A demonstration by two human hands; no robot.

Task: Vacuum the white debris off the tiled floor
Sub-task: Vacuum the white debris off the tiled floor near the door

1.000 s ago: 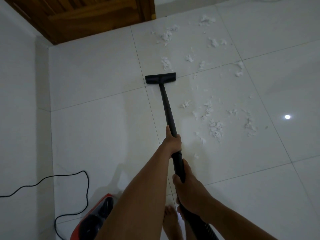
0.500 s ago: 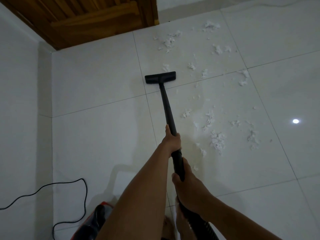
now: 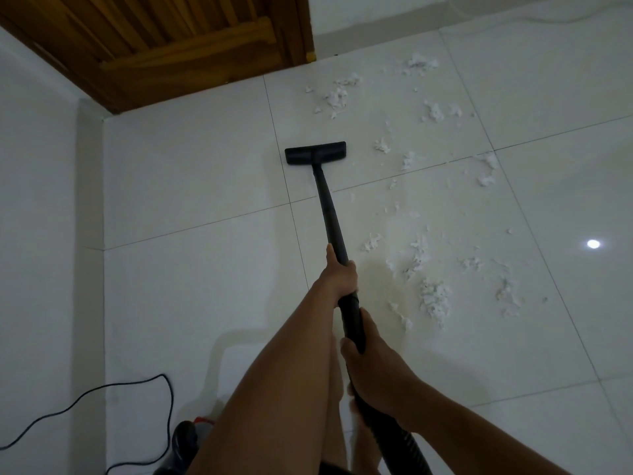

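A black vacuum wand (image 3: 329, 214) runs away from me to its flat black floor nozzle (image 3: 315, 152), which lies on the white tiled floor (image 3: 191, 173). My left hand (image 3: 337, 274) grips the wand midway. My right hand (image 3: 368, 358) holds it lower down, where the ribbed hose (image 3: 400, 443) begins. White fluffy debris (image 3: 433, 298) is scattered to the right of the wand, with more white clumps (image 3: 337, 97) beyond and right of the nozzle. The tile just ahead of the nozzle is bare.
A wooden door (image 3: 178, 39) fills the far left corner. A white wall (image 3: 37, 234) runs along the left. The red and black vacuum body (image 3: 186, 440) sits at the bottom left, its black cord (image 3: 102, 392) looping over the floor. A lamp reflection (image 3: 593, 244) shines at right.
The nozzle has slid forward over the small white clump that lay ahead of it; that clump is gone. The view has tilted up, so the vacuum body shows less.
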